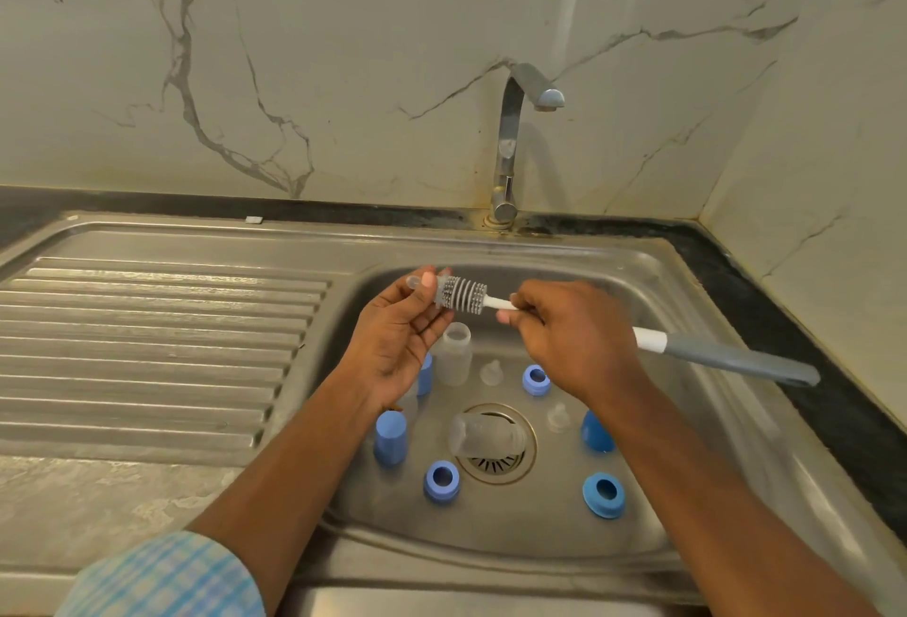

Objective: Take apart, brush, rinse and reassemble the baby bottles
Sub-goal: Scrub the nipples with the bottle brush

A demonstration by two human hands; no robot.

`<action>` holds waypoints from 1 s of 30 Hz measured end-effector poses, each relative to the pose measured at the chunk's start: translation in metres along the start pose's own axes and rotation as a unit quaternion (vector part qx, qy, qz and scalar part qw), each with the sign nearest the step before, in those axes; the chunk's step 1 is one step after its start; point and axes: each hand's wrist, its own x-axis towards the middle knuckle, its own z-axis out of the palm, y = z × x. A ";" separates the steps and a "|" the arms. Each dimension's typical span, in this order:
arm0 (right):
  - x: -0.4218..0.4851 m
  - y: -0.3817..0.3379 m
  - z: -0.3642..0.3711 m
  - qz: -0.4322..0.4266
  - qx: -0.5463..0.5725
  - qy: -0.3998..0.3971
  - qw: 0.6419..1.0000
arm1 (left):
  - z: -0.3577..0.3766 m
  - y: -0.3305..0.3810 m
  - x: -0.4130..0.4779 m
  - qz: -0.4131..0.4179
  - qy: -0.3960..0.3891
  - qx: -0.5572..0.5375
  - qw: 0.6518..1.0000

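Over the steel sink (530,518), the left hand (397,336) pinched a clear nipple (419,281) at its fingertips, palm turned up. The right hand (574,341) gripped the brush (464,295) by its white shaft, fingers curled round it. The grey handle stuck out to the right, and the ribbed head was pressed against the nipple's base.

Below, in the basin, 1 clear bottle (455,354) stood upright and open, and another bottle (483,435) lay on its side across the drain. Around them sat 3 blue rings (441,480) and 2 blue caps (391,437) – a 3rd blue piece was half hidden behind the left hand. 2 loose nipples (492,371) rested on the sink floor. The tap (513,145) stood behind the basin, with no water visible at its spout.
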 end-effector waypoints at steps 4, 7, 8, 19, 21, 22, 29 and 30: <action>0.002 -0.002 -0.006 0.010 0.044 -0.096 0.994 | 0.002 0.008 -0.001 0.026 -0.048 -0.017 0.998; 0.001 0.001 -0.011 0.043 0.121 -0.122 0.984 | 0.003 0.009 -0.004 0.020 -0.095 -0.029 0.995; 0.000 0.001 -0.011 0.048 0.128 -0.128 0.982 | 0.002 0.009 -0.005 0.017 -0.106 -0.037 0.993; 0.001 -0.007 -0.010 0.018 -0.026 -0.054 0.998 | 0.005 0.002 -0.003 0.025 -0.027 0.016 0.999; 0.003 -0.006 -0.002 -0.034 -0.096 -0.008 0.995 | 0.004 -0.002 -0.004 0.017 0.026 0.040 0.999; 0.004 -0.005 0.001 -0.059 -0.107 0.026 0.992 | 0.003 -0.005 -0.005 0.014 0.056 0.065 0.996; 0.004 0.005 -0.006 -0.022 -0.078 0.046 0.996 | 0.005 -0.010 -0.009 -0.044 0.048 0.083 0.994; 0.004 0.006 -0.006 -0.014 -0.075 0.039 0.996 | 0.005 -0.008 -0.008 -0.044 0.031 0.064 0.997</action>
